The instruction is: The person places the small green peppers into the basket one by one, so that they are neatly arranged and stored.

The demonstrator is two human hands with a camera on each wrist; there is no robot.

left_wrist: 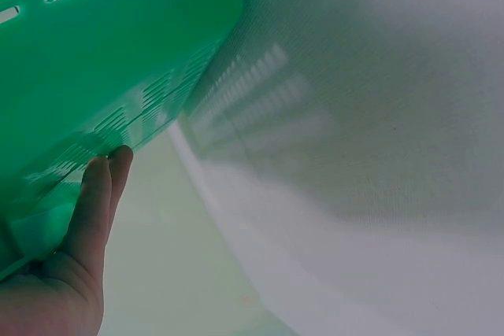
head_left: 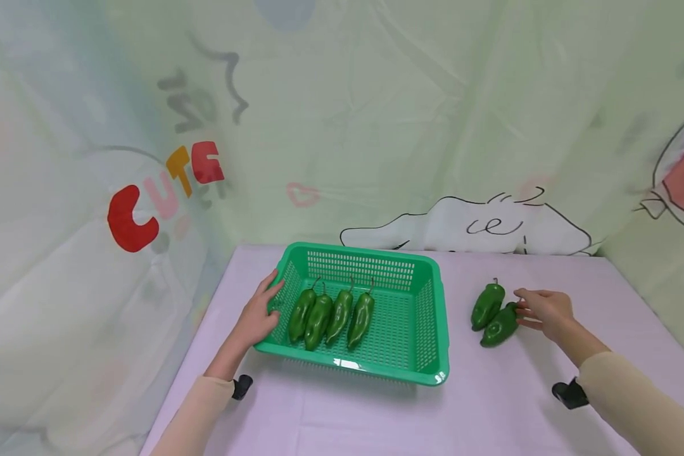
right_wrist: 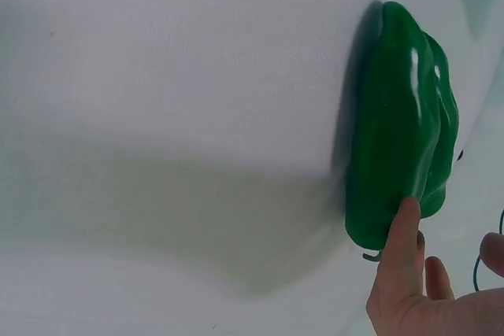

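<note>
Several green peppers lie side by side in a green plastic basket, stems toward the back. My left hand holds the basket's left side; in the left wrist view the fingers of this hand lie against the outer wall. Right of the basket, two more peppers lie together on the table. My right hand is at the stem end of the nearer one. The right wrist view has a fingertip of that hand on this pepper, thumb apart from it. The farther pepper lies alongside.
A pale cloth covers the table. Behind it and at the left hangs a printed curtain with letters and drawings. The basket stands between the two hands, and its near edge appears raised above the table.
</note>
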